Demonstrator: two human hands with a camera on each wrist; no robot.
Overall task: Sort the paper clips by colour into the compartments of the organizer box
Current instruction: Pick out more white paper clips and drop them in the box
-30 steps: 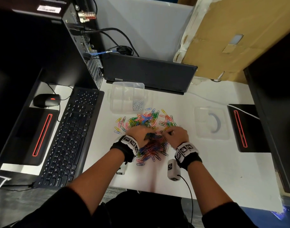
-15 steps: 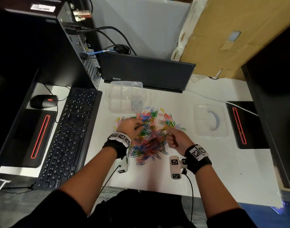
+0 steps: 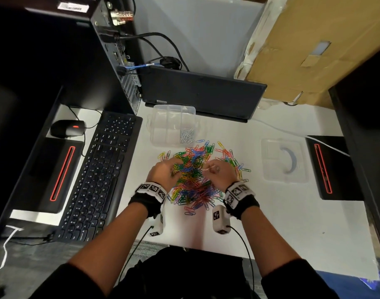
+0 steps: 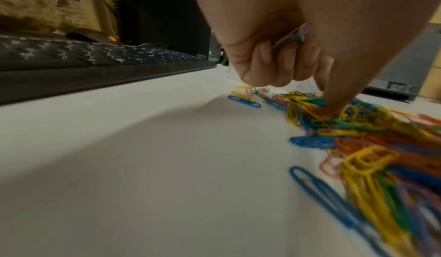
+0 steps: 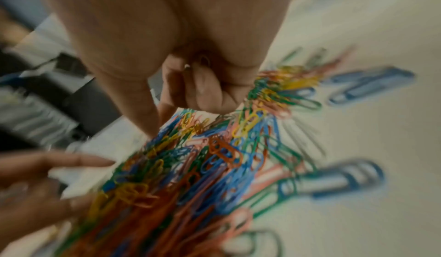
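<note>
A heap of coloured paper clips (image 3: 195, 180) lies mid-desk. Behind it stands the clear organizer box (image 3: 163, 117), with silver clips (image 3: 186, 135) in its near right compartment. My left hand (image 3: 174, 169) is at the heap's left side. In the left wrist view its curled fingers hold a few silver clips (image 4: 292, 36) against the palm, while one finger (image 4: 334, 99) presses into the heap (image 4: 358, 129). My right hand (image 3: 208, 169) hovers over the heap's right side and pinches a pale clip (image 3: 207, 168). The right wrist view is blurred: curled fingers (image 5: 203, 84) above the clips (image 5: 214, 157).
A black keyboard (image 3: 98, 175) lies left of the heap, with a mouse (image 3: 67, 128) beyond it. The clear lid (image 3: 271, 169) sits to the right beside a black device (image 3: 327, 167). A dark laptop (image 3: 202, 93) stands behind the box. White desk (image 3: 292, 223) lies near right.
My right hand has moved forward from the heap's near right edge onto its right side. The left hand stays at the left side, still working in the clips.
</note>
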